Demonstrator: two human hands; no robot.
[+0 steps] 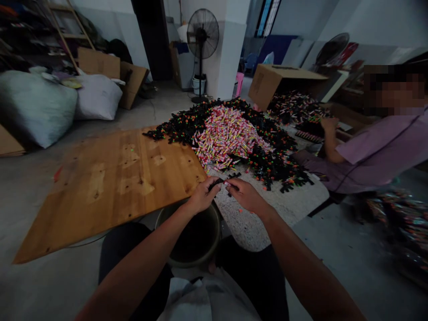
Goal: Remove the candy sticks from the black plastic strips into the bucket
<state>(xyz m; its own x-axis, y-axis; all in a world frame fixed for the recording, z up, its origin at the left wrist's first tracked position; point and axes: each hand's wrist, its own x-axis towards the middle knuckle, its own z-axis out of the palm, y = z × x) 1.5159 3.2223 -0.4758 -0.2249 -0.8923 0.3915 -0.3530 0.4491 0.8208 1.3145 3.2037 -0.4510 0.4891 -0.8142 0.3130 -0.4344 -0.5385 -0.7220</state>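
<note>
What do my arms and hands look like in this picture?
Your left arm and right arm are bare, with no sleeves, watch or band showing. Your left hand and right hand wear no gloves; rings are too small to tell.

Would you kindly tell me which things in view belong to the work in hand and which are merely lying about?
Apparently in the job: black piece in the left hand, heaped black pieces, heaped pink-and-white pieces.

Seemingly just about: standing fan, white sack, brown cardboard.

Speckled tabletop [287, 209] — black pieces [177, 127], pink-white pieces [227, 133] heaped
</note>
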